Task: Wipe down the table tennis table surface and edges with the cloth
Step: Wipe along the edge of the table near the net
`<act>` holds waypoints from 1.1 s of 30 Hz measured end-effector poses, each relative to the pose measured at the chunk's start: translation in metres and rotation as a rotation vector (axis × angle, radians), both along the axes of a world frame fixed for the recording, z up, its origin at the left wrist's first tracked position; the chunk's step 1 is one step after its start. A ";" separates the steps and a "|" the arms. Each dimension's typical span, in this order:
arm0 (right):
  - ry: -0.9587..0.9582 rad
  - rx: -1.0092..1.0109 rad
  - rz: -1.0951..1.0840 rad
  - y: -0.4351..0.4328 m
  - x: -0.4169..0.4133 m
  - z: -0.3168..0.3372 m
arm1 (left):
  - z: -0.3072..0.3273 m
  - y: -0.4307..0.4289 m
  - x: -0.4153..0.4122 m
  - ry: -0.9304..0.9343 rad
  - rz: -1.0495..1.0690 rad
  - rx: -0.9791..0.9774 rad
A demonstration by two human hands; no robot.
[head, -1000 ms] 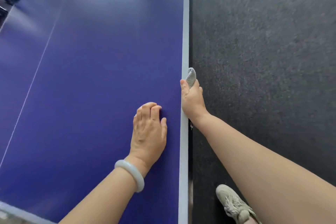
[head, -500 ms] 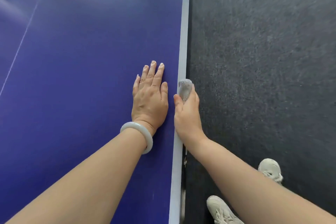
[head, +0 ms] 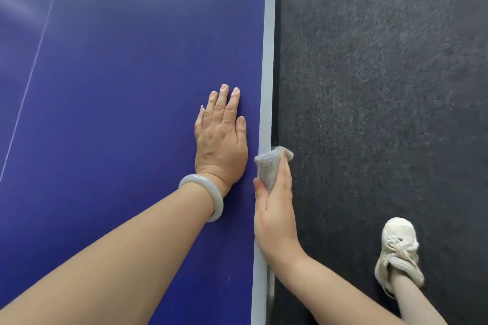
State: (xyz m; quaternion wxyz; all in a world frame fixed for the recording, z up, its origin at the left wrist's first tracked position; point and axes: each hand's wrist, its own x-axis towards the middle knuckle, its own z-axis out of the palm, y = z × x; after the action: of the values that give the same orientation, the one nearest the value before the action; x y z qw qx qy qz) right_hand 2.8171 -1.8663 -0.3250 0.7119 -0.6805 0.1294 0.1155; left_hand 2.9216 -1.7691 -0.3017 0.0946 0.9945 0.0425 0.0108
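1. Your left hand [head: 220, 140] is lying flat on the blue table [head: 118, 113], fingers straight, holding nothing, just beside the white edge line [head: 268, 60].
2. Your right hand [head: 274, 216] is pinching the grey cloth [head: 269, 166] between thumb and fingers.
3. The cloth is pressing against the table's side edge, poking out ahead of your fingers, above the dark floor [head: 369, 87].
4. You are wearing a pale bangle [head: 208, 192] on your left wrist.
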 end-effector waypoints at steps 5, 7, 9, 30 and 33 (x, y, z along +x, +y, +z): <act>-0.013 0.029 -0.062 0.001 0.129 0.000 | -0.001 0.002 -0.002 0.009 -0.001 -0.005; -0.004 0.015 -0.093 0.000 0.175 -0.003 | -0.002 0.002 -0.001 0.006 -0.002 -0.004; 0.000 0.023 -0.092 0.002 0.175 -0.004 | -0.003 0.003 -0.003 0.000 0.004 -0.006; 0.012 -0.096 -0.063 0.003 0.065 0.005 | -0.003 0.001 -0.004 0.001 0.003 -0.031; 0.020 -0.123 -0.031 0.003 0.048 0.002 | -0.003 0.002 -0.005 0.007 0.002 -0.028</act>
State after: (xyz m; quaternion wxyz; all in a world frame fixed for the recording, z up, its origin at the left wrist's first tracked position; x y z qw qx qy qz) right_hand 2.8652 -1.8636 -0.3230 0.6691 -0.7198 0.1537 0.1031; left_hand 2.9171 -1.7674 -0.3046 0.1082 0.9931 0.0440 0.0069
